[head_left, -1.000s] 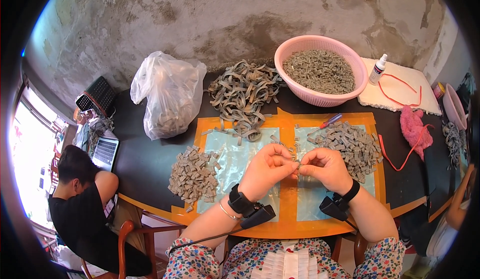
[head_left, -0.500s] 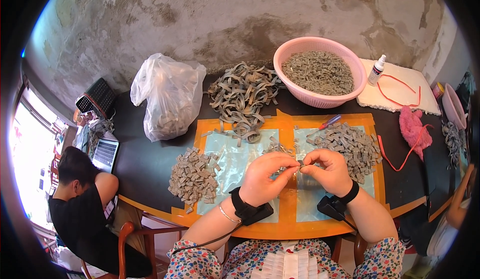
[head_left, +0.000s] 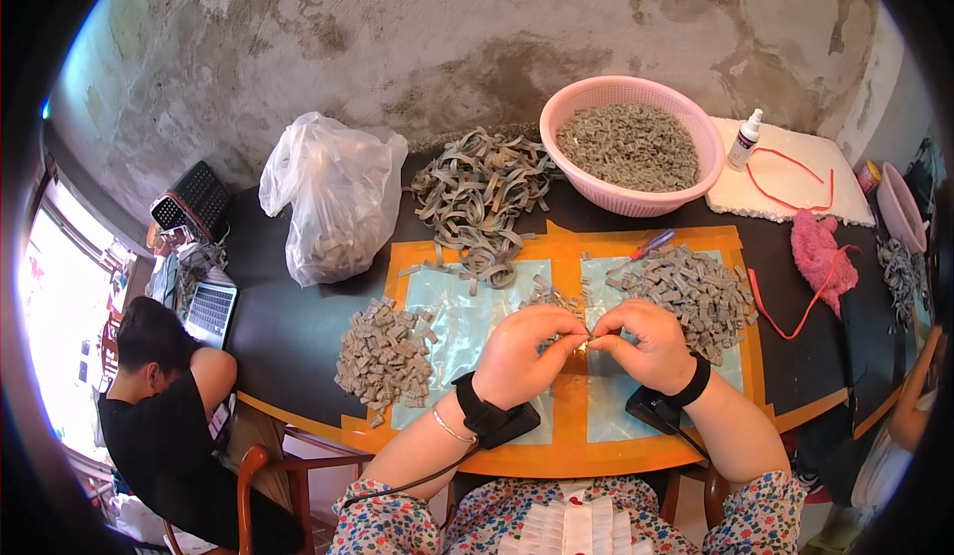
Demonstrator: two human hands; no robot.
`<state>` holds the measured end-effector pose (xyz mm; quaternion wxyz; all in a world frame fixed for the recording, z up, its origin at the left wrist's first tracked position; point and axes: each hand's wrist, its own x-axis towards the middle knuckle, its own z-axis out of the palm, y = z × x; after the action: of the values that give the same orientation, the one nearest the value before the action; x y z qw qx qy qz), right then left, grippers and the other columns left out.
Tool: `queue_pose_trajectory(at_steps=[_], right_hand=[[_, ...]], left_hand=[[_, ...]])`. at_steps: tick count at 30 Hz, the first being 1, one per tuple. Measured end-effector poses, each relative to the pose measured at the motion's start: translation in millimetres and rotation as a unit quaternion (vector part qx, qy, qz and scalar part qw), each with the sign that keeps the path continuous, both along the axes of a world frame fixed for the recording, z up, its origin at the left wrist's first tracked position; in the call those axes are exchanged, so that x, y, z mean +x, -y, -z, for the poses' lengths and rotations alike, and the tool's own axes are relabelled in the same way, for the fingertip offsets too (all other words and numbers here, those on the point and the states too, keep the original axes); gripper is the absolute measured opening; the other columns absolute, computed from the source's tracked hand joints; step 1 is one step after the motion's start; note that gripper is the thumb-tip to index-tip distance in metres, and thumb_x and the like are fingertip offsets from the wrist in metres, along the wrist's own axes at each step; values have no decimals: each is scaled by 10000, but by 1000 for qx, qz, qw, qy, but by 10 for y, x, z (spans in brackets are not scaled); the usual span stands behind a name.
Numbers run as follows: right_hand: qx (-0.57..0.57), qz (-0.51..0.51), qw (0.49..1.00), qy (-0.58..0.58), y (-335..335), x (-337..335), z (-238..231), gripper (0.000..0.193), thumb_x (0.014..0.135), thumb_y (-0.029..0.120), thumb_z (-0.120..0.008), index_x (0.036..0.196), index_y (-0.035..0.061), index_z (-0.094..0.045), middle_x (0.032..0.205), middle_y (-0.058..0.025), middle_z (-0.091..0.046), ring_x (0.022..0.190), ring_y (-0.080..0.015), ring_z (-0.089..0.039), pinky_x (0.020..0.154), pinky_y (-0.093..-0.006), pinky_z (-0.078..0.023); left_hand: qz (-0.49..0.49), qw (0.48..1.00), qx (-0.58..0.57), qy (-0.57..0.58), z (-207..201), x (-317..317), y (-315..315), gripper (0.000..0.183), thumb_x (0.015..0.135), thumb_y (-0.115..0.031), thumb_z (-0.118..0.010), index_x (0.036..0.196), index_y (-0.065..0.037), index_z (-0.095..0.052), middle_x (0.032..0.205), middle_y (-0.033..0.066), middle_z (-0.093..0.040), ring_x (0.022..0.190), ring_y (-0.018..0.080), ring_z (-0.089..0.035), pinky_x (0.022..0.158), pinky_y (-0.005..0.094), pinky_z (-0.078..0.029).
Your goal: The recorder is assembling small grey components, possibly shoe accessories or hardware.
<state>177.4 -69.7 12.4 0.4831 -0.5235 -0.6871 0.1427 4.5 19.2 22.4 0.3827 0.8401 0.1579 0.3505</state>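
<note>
My left hand (head_left: 529, 348) and my right hand (head_left: 646, 344) meet over the middle of the table, thumb and forefinger of each pinched together. A tiny piece is between the fingertips, mostly hidden by them; its kind cannot be made out. Left of my left hand lies a heap of small grey-brown pieces (head_left: 386, 358). Beyond my right hand spreads a second heap of small grey pieces (head_left: 686, 292). A few loose grey pieces (head_left: 549, 294) rest just past my fingers. Blue plastic sheets (head_left: 467, 317), edged with orange tape (head_left: 569, 396), cover the tabletop under my hands.
At the back stand a filled clear plastic bag (head_left: 333, 197), a pile of grey strips (head_left: 482, 192) and a pink basket (head_left: 636, 197) of small pieces. A screwdriver-like tool (head_left: 653, 244), spray bottle (head_left: 743, 140) and pink cloth (head_left: 823, 257) lie rightward. A person (head_left: 169, 406) sits at left.
My fingertips have drawn slightly closer together and shifted a little to the left; the grey bit that showed between them is now mostly covered. The heaps look the same.
</note>
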Motion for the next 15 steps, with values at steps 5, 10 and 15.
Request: queue_pose_trajectory(at_steps=[5, 10, 15], right_hand=[[-9, 15, 1000, 5, 20, -46, -24, 139, 708, 89, -701, 801, 66, -599, 740, -79, -609, 670, -243, -584, 616, -327, -455], [31, 25, 998, 55, 8, -107, -91, 248, 688, 97, -717, 899, 72, -589, 795, -86, -610, 716, -264, -577, 634, -335, -464], [79, 65, 989, 109, -8, -142, -84, 253, 665, 72, -719, 879, 76, -584, 792, -80, -605, 724, -265, -575, 647, -346, -470]], left_hand=[[-7, 997, -75, -23, 27, -15, 0, 62, 748, 1, -634, 807, -3, -616, 810, 96, -631, 737, 199, -594, 680, 286, -468], [-9, 965, -257, 40, 153, 14, 43, 63, 817, -27, -599, 850, 27, -602, 840, 46, -615, 747, 102, -554, 678, 229, -451], [-24, 932, -363, 0, 122, 4, 89, 97, 849, -48, -582, 901, 31, -598, 866, 11, -592, 767, 56, -522, 689, 193, -437]])
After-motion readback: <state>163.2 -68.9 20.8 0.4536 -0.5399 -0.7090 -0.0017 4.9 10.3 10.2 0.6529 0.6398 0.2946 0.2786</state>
